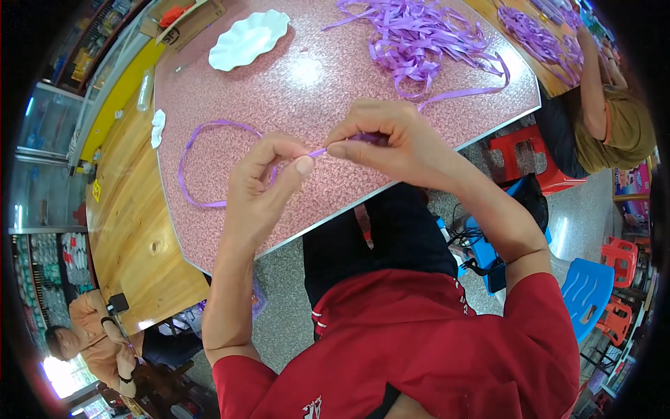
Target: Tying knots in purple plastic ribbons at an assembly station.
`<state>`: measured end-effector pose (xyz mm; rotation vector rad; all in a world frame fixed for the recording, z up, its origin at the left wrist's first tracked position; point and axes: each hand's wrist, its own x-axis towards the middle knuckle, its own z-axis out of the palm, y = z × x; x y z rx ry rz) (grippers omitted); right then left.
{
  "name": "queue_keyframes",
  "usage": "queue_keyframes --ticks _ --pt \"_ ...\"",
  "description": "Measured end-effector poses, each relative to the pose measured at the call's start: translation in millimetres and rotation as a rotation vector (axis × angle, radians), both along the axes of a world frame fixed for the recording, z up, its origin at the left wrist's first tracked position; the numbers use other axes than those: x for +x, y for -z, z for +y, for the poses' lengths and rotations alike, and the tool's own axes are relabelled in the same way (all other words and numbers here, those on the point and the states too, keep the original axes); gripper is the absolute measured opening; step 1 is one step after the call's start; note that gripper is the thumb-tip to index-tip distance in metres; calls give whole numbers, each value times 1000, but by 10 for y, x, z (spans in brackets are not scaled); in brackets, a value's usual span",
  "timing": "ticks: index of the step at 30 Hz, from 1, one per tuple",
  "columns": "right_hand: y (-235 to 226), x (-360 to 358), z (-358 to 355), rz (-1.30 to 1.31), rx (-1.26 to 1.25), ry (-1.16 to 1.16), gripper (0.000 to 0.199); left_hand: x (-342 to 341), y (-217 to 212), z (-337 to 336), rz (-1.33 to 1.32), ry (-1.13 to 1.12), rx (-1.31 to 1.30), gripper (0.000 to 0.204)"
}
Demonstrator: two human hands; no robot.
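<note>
head view: two hands, left hand point(269, 183) and right hand point(391, 140), pinch one purple ribbon point(202, 167).

A glossy, smooth purple plastic ribbon point(202, 140) lies on the speckled pink laminate table point(293, 91), beside a glossy white scalloped plastic plate point(248, 38).

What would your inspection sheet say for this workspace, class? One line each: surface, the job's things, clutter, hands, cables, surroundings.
Surface: pink speckled table, beside a wooden table.
Job's things: purple ribbon strip, looped on the table, one end pinched between both hands.
Clutter: heap of purple ribbons; white scalloped plate; crumpled white scrap.
Hands: left hand and right hand both pinch the strip.
Cables: black cords below the table.
Surroundings: red stool, blue chair, other people seated nearby.
</note>
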<state>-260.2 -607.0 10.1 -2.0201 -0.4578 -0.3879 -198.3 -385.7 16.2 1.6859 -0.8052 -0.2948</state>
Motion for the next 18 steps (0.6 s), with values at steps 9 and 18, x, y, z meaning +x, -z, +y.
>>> queue_keyframes --ticks 9,18 --pt "43 74 -38 383 548 -107 13 -17 128 80 755 167 -526 5" --pt "131 14 205 352 669 -3 15 -160 159 -88 822 51 -829 10"
